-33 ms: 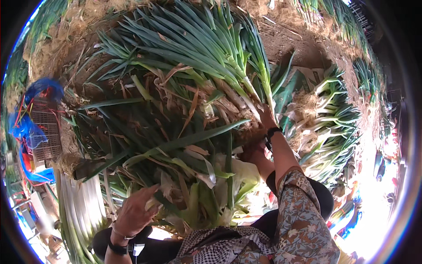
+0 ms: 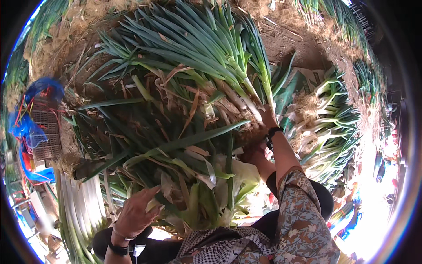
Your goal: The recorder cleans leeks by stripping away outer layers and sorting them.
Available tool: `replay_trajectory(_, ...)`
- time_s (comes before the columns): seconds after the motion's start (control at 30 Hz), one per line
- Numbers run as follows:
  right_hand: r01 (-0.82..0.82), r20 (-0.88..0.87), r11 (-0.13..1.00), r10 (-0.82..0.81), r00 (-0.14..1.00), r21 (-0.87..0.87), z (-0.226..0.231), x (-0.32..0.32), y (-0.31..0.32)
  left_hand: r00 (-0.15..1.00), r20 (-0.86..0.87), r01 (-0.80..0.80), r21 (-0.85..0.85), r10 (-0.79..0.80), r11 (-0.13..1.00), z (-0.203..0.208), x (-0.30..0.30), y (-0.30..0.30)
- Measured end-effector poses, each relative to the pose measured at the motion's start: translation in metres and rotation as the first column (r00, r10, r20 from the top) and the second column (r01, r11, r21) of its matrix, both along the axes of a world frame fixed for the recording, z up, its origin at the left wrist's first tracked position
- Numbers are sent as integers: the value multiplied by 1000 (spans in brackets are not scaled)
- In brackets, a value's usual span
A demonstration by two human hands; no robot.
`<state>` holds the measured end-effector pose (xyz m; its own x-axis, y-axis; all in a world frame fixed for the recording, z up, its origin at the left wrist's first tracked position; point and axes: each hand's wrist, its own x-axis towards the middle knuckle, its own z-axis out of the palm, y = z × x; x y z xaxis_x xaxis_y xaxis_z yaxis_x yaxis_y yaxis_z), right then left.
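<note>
A large fan of green onions [image 2: 189, 53] lies across the far middle, its leaves pointing away and its pale stems toward me. My right hand [image 2: 268, 118] reaches out to the root end of this bunch and closes on a green onion stem [image 2: 270, 99]; some of its fingers are hidden. Nearer me, on the left, my left hand [image 2: 137, 215] is held low over the heap of loose leaves with its fingers apart. A pale bit shows by its fingertips, apparently leaf behind them. Stripped outer leaves [image 2: 193, 154] cover the middle, between both hands.
Trimmed white-stemmed green onions [image 2: 81, 207] lie at my left. Several more, roots inward, are stacked on the right [image 2: 329, 127]. A dark plastic crate [image 2: 45, 127] with blue plastic [image 2: 28, 127] stands far left. Dry soil and root debris [image 2: 285, 42] spread behind the bunch.
My left hand's fingers have spread a little. My right hand has shifted very slightly at the stems. The leaf heap and bunches look the same.
</note>
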<state>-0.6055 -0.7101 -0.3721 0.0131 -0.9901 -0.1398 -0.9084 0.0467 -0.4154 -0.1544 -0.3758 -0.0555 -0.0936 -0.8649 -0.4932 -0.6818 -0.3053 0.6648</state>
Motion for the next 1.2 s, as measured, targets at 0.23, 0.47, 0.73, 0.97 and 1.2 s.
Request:
replay_trajectory(0.23,-114,407,967,12,913,227,101,96,-37,996,-67,-50,48,53,998,14,-3,2)
replay_trajectory(0.47,-190,873,903,-291,391,386,157,254,72,999,-45,-38,-154,31,987,-1,-2,13)
replay_trajectory(0.73,-263,881,944,-54,471,199,247,284,263,839,-397,-491,-254,373,833,-8,27,4)
replay_trajectory(0.97,-389,823,915,302,481,-109,265,259,354,508,-680,-797,-138,529,588,9,31,-2)
replay_trajectory(1.2,-613,690,713,632,353,-340,266,227,411,-32,-994,-848,84,107,523,25,67,5)
